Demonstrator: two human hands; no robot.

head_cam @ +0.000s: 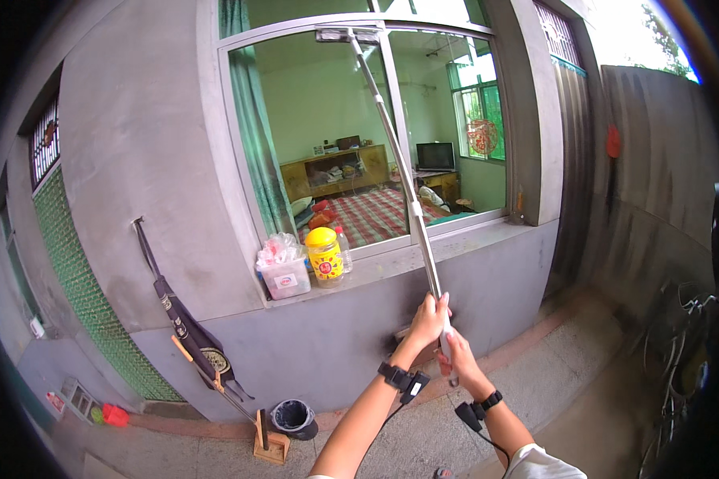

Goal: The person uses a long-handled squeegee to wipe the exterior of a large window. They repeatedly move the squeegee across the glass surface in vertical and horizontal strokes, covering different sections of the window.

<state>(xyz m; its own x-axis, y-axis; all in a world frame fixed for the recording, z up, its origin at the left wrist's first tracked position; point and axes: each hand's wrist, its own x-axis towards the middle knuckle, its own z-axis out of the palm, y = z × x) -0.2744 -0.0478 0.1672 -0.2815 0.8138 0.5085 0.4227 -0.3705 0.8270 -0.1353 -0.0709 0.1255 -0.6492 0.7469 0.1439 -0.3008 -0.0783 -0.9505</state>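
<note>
Both of my hands grip a long metal telescopic pole (pixel 393 141). My left hand (pixel 429 320) wraps around the shaft, and my right hand (pixel 460 358) holds the pale handle just below it. At the pole's far end, a flat cleaning head (pixel 347 36) lies against the top of the window, close to the upper frame. The sliding window (pixel 329 78) has a metal frame, and its glass shows a room with a bed and a green curtain (pixel 253 132). The pole slants up and to the left in front of the middle window bar.
On the sill (pixel 383 263) stand a plastic tub with bags (pixel 284 278), a yellow-lidded jar (pixel 325 257) and a clear bottle (pixel 344 248). An apron (pixel 192 326) hangs on the wall at left. Below are a dustpan (pixel 271 448) and a bin (pixel 294 419). A bicycle (pixel 674 359) stands at right.
</note>
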